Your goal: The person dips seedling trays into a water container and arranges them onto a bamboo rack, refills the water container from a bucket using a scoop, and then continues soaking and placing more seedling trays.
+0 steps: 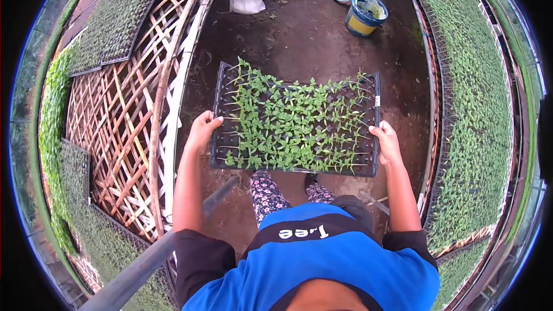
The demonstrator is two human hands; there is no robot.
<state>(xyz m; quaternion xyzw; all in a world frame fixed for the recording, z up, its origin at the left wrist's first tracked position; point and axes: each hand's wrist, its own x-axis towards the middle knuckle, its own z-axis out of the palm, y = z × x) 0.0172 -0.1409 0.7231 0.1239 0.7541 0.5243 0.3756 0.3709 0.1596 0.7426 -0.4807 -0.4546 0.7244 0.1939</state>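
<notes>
Your left hand (204, 131) and right hand (387, 141) gripping opposite ends of a tray (377, 155), green seedlings (294, 116) inside (leafiest mid-tray), two buckets (362, 25) on the floor (294, 34) beyond.

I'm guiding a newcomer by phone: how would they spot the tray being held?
Look at the dark aisle beside the slatted lattice. Over it, the left hand and right hand grip a black tray of leafy seedlings by its short ends. Unlike the greenery along the sides, it is held up, dark cells showing at both ends.
</notes>
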